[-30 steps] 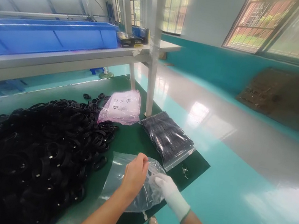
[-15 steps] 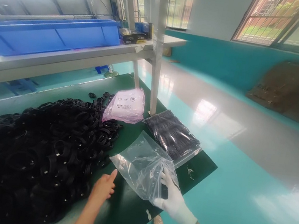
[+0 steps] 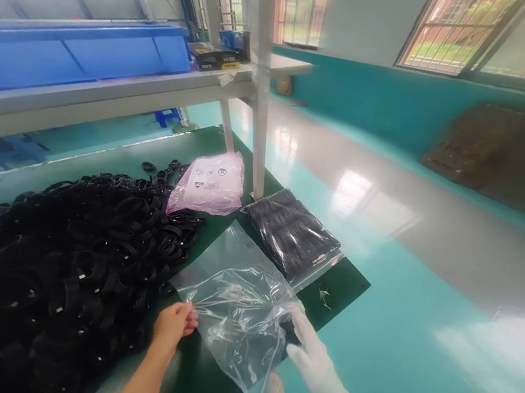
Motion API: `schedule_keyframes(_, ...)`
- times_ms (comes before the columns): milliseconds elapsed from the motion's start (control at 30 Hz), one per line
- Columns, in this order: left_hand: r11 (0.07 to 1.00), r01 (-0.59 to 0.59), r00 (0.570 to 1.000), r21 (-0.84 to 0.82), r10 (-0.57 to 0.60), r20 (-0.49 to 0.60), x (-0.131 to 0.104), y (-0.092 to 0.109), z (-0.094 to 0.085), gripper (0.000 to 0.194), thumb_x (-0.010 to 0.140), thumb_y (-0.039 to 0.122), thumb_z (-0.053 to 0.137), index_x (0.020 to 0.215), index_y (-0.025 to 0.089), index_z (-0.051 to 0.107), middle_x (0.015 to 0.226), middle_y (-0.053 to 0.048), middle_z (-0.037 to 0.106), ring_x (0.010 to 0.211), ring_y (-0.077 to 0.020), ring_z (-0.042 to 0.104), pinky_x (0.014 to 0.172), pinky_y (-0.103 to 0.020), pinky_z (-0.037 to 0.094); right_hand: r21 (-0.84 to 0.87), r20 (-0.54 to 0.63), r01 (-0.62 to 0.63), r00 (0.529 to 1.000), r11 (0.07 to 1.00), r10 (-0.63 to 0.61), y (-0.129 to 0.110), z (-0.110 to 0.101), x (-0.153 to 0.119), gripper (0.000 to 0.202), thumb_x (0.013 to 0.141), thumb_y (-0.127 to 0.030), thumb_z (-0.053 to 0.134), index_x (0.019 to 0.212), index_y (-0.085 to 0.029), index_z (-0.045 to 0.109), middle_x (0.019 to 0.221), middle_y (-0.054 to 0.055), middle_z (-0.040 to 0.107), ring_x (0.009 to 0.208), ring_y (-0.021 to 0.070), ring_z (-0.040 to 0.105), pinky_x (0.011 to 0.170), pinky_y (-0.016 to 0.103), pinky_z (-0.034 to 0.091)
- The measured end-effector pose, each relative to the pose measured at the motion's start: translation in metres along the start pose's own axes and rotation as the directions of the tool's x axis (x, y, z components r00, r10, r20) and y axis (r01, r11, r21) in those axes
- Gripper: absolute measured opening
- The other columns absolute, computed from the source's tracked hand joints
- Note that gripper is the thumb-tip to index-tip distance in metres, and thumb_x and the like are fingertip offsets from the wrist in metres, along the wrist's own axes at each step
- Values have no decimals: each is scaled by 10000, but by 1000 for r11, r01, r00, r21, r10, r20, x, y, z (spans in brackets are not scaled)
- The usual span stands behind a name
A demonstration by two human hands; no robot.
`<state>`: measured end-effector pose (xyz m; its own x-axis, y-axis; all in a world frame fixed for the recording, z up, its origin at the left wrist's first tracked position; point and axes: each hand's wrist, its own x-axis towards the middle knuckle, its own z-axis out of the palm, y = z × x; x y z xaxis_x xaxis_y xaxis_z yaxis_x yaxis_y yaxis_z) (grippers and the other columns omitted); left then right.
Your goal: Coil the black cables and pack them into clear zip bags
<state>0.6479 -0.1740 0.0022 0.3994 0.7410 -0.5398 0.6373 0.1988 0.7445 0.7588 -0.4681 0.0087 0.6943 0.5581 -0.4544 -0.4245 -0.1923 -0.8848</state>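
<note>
A clear plastic bag [image 3: 244, 302] lies crumpled on the corner of the dark green table, its lower end hanging past the edge. Bare-skinned, my left hand [image 3: 175, 325] pinches the bag's left edge between thumb and fingers. My right hand [image 3: 319, 362], in a white glove, is at the bag's right edge; its fingers are stretched out with the thumb apart, and the fingertips touch the plastic. Just beyond the bag lies a filled clear bag [image 3: 291, 235] of black items. To the left spreads a big heap of black coiled bands [image 3: 65, 277], some with small white tags.
A pink plastic package [image 3: 212, 181] with printed symbols sits beside the heap. A metal post [image 3: 259, 101] rises from the green table [image 3: 349, 283], carrying a shelf with a blue bin [image 3: 115, 52] and a black box [image 3: 213, 59]. My shoe shows below the table edge.
My left hand has closed on the bag's left edge. The bag has been drawn toward me, spreading out and over the table edge. My right hand's fingers have straightened from their curled grasp.
</note>
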Motion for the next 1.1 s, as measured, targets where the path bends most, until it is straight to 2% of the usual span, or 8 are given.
schedule_keyframes(167,990,31,999,138,-36,37,-4,-11,-6,230,646,350,612,570,138,563,488,-22,599,421,-147,582,395,-235,461,455,29,-210,975,866,221,-2,-6,16,597,792,-643,262,1000,-173,566,1288,162,499,1144,246,522,941,425,432)
schedule_keyframes(333,966,17,999,259,-28,39,-3,-3,-2,248,690,373,581,580,153,547,485,-3,583,413,-137,572,386,-225,455,623,-38,-248,938,742,345,-7,13,38,305,813,-487,405,969,-256,529,972,50,645,908,158,624,810,326,495)
schedule_keyframes(600,826,23,999,563,-34,10,-13,19,-19,323,709,406,588,503,175,497,466,-49,571,443,-220,596,469,-352,482,611,-124,-250,907,751,402,-8,33,70,226,846,-383,502,911,-168,526,641,-42,506,473,66,448,466,208,412)
schedule_keyframes(700,647,-105,988,756,156,3,-14,52,-29,315,769,415,507,565,180,554,565,-111,622,558,-307,629,559,-480,472,556,-162,-234,911,797,380,-9,36,81,239,879,-378,471,866,-146,525,597,-74,444,401,32,325,380,171,303)
schedule_keyframes(800,398,-360,883,844,438,170,4,85,-6,343,871,384,328,932,212,619,953,-135,668,892,-297,629,762,-483,461,505,-179,-207,925,838,336,-14,38,83,228,869,-348,493,764,-148,512,529,-98,381,370,25,268,352,161,239)
schedule_keyframes(867,311,-520,789,796,532,308,26,95,22,389,896,366,306,1218,248,490,1282,-75,522,1196,-201,459,967,-366,371,484,-167,-195,937,853,308,-17,36,77,203,812,-288,548,665,-161,491,467,-107,338,354,31,245,343,169,211)
schedule_keyframes(967,216,-636,697,741,574,431,59,88,60,484,882,385,370,1337,223,369,1428,-51,349,1330,-192,259,1076,-364,227,503,-109,-175,959,846,263,-23,23,53,180,706,-242,580,564,-182,487,448,-76,380,386,59,339,382,200,319)
schedule_keyframes(1100,153,-684,637,713,602,482,82,65,73,526,893,396,347,1379,203,296,1472,-49,249,1363,-203,164,1107,-412,130,620,-91,-80,981,781,173,-28,-5,20,164,645,-344,629,593,-210,550,673,9,585,773,175,592,790,336,497)
